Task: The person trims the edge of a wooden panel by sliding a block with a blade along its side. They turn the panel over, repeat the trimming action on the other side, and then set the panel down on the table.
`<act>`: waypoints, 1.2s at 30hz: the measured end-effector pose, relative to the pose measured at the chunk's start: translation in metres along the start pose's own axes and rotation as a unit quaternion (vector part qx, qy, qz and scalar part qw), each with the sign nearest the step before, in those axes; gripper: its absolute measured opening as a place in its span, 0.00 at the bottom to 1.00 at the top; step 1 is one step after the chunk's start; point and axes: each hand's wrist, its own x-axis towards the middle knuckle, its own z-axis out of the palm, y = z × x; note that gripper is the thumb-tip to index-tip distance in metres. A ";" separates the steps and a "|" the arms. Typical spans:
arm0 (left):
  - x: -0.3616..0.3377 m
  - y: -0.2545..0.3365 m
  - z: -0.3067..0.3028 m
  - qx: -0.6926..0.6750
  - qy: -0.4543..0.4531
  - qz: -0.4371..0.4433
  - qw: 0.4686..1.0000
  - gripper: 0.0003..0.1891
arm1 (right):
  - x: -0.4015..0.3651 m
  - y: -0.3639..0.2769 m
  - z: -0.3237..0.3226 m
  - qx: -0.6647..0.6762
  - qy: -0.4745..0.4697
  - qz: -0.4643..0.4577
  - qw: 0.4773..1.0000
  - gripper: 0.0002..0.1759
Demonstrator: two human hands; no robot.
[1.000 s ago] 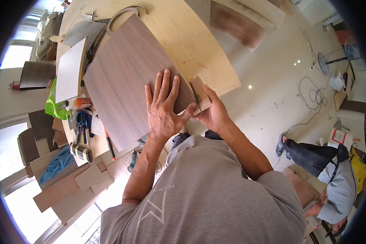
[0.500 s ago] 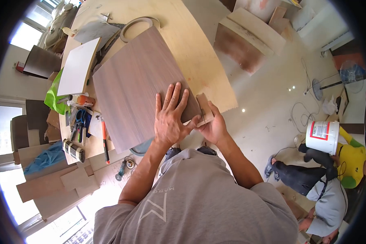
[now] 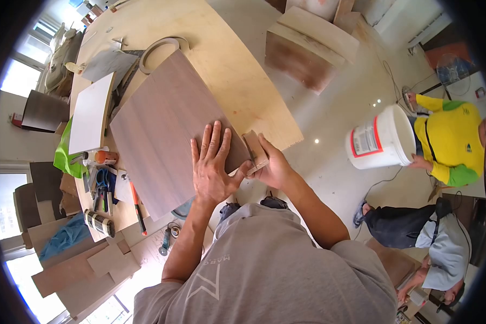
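A brown wood-grain panel [image 3: 162, 135] lies on the pale plywood worktable [image 3: 237, 70]. My left hand [image 3: 213, 167] rests flat on the panel near its front right corner, fingers spread and thumb reaching toward the edge. At that edge, my right hand [image 3: 272, 164] grips a small wooden block [image 3: 255, 148] between thumb and fingers. The block stands against the panel's side, and its lower end is partly covered by my hands.
On the table lie a tape roll [image 3: 159, 54], a white board [image 3: 92, 113], a hammer [image 3: 136, 205] and blue-handled scissors [image 3: 101, 183]. A person in yellow carries a white bucket [image 3: 375, 139] at the right; another [image 3: 443, 237] bends below. Boxes [image 3: 302, 54] stand beyond the table.
The person in yellow has come forward with the bucket, which is now nearer me. My view has shifted slightly; both hands keep their places at the panel's edge.
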 end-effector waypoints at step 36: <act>-0.004 -0.004 0.002 -0.016 0.036 0.003 0.999 0.42 | 0.001 0.002 -0.003 -0.033 -0.049 -0.025 0.998 0.31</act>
